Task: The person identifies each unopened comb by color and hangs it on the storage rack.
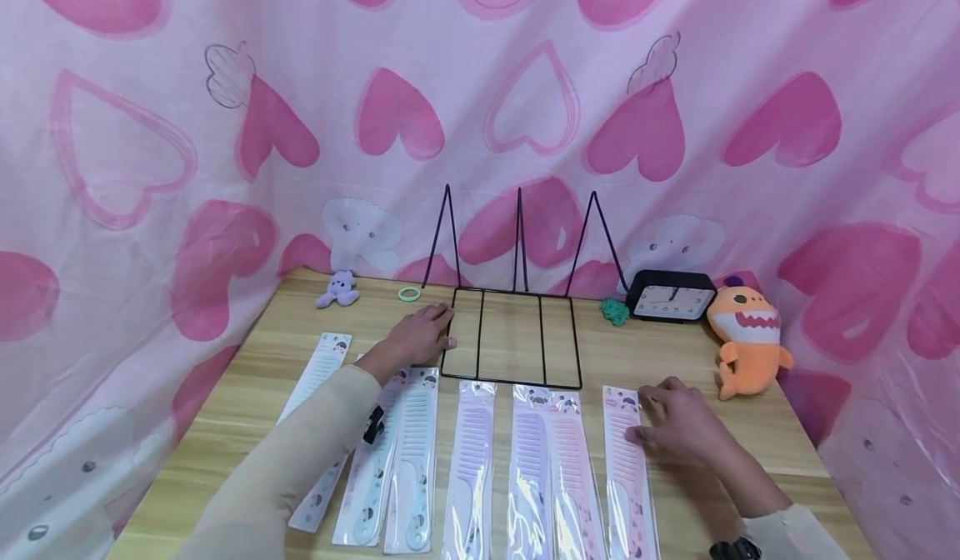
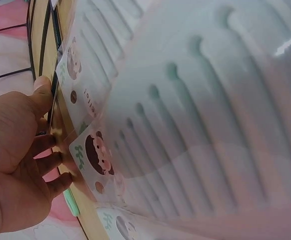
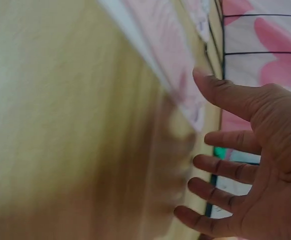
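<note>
A black wire rack stands at the table's back, its base flat on the wood and its wire loops upright. My left hand is at the rack's left edge, fingers loosely bent; whether it touches the wire, I cannot tell. Several packaged combs lie in a row in front: pale bluish-green ones at left, purple ones mid-row, pink ones at right. Beside the rightmost pink comb, my right hand hovers with fingers spread. The right wrist view shows that hand holding nothing.
At the back left are a small purple plush and a green ring. Right of the rack come a green scrunched item, a black clock and an orange shark plush. A pink heart-patterned curtain surrounds the table.
</note>
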`<state>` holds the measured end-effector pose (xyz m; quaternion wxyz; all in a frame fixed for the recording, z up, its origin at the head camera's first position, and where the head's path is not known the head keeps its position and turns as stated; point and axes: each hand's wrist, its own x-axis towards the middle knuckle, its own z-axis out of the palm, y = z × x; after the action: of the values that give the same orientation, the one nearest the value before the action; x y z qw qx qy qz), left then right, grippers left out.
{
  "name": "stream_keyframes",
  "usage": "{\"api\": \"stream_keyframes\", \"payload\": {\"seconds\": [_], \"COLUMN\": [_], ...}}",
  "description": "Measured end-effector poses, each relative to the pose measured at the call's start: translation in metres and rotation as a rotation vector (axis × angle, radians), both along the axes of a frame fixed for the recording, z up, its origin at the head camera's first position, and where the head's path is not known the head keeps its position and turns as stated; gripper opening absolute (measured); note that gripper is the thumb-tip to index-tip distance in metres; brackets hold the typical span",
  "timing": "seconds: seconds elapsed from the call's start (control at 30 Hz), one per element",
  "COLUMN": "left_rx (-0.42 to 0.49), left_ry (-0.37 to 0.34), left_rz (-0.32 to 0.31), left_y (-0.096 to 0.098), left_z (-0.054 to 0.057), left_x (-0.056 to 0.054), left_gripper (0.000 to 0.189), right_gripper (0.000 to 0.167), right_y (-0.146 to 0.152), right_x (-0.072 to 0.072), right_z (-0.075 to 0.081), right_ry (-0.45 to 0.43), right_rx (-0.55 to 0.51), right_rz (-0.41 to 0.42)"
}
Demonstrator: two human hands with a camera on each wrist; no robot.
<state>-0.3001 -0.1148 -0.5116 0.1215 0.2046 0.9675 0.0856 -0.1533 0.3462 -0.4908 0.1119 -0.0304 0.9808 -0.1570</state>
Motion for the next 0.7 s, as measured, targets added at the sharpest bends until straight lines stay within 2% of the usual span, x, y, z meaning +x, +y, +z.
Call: {"api": "stream_keyframes", "payload": {"seconds": [0.2, 0.43, 0.7], "left_rx": [-0.017, -0.037, -0.036], "left_ry": [-0.004, 0.003, 0.011], "left_rz": [0.011, 0.003, -0.011], "left_y": [0.002, 0.003, 0.002], "left_z": [-0.003, -0.004, -0.006], "left_x": [0.000, -0.001, 0.000], "left_gripper": [0.075, 0.074, 0.073], "right_gripper": [0.085, 0.073, 0.060], "right_y": [0.005, 0.006, 0.006], "right_x": [0.000, -0.003, -0.008], "right_z": [-0.014, -0.016, -0.022], "right_ry": [0.043, 0.084, 0.005], "right_rx": [-0.015, -0.073, -0.241], "right_rz": [-0.001, -0.006, -0.035]}}
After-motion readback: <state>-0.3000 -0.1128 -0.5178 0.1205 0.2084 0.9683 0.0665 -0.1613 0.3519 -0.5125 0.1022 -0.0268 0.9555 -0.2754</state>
